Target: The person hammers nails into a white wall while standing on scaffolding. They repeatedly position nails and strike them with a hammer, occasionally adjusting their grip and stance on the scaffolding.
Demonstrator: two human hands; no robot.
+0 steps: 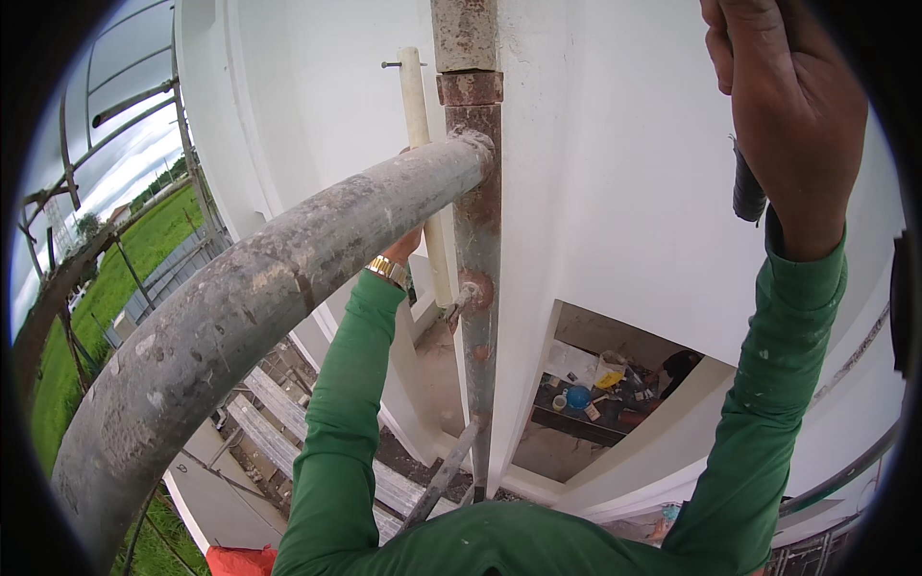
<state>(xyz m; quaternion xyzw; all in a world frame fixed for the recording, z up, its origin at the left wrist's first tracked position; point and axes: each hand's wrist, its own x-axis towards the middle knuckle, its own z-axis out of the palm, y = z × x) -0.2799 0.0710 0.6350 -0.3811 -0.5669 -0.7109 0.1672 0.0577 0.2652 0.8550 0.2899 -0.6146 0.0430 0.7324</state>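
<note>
My left hand [408, 243] is mostly hidden behind a thick curved metal scaffold tube; below it show part of the hand and a metal-banded watch [387, 270]. It is closed around a cream-coloured pole [415, 101], which stands nearly upright beside the rusty scaffold post, with a nail or bolt through its top end. My right hand [792, 108] is raised at the upper right, fingers curled around a dark, ribbed, grip-like cylinder [749, 183] whose lower end shows beneath the hand. The rest of that object is out of view or hidden.
The rusty upright post [479, 237] and curved scaffold tube [274, 266] stand close before me, against a white wall [619, 180]. Scaffold planks [266, 414] lie far below. Through a wall opening show a table with a blue bowl [578, 397] and part of a person.
</note>
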